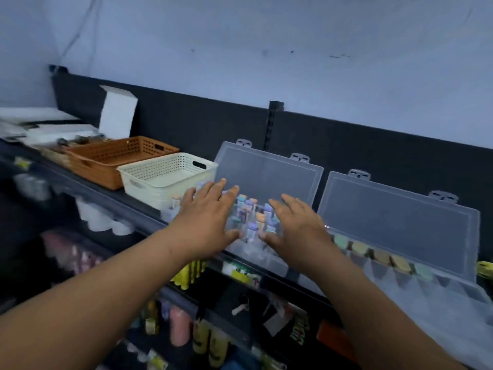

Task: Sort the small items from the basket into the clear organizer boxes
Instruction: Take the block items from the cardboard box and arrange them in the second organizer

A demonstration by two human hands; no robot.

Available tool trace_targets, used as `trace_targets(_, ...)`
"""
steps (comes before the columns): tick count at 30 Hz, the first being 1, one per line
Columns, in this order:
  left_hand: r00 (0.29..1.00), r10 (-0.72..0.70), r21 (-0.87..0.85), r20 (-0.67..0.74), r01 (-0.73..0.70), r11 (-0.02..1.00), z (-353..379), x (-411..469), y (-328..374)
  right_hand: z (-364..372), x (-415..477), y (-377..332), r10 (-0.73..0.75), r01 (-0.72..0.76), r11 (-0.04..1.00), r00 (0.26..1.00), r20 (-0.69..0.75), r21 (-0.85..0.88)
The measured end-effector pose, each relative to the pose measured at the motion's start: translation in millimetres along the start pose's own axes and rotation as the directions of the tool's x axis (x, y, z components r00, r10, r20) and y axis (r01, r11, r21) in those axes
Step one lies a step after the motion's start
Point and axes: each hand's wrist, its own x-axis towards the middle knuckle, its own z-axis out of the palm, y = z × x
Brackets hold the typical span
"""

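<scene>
— Is the sorting done?

— Nearly, I think. The white basket (165, 177) looks empty. Just right of the basket, the left hand (208, 220) and right hand (296, 228) are spread flat over the first clear box (269, 177), holding nothing. The small items (256, 217) stand inside it.

— And further right of the basket?

— A second clear box (400, 209), one row filled. Both lids are up.
</scene>
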Motion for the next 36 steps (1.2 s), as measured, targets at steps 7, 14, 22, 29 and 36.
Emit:
trace_targets(7, 0.993, -0.121, 0.058, -0.003, 0.121, 0.991, -33, -63, -132, 30, 31, -134, -0.147, 0.146, 0.986, 0.989, 0.004, 0.078)
trace_targets(14, 0.980, -0.198, 0.068, -0.027, 0.199, 0.978, -51, -99, -234, 49, 68, -239, -0.250, 0.245, 0.963, 0.968, 0.029, 0.114)
trace_targets(22, 0.950, -0.313, 0.068, -0.020, 0.314, 0.947, -46, -92, -325, 70, 138, -307, -0.357, 0.352, 0.933, 0.933, 0.054, 0.081)
trace_targets(29, 0.916, -0.398, 0.081, -0.039, 0.400, 0.913, -32, -37, -407, 97, 239, -346, -0.417, 0.409, 0.906, 0.907, 0.058, 0.106)
trace_targets(36, 0.885, -0.462, 0.054, -0.052, 0.465, 0.884, -20, 31, -482, 112, 344, -373, -0.458, 0.443, 0.885, 0.884, 0.091, 0.146)
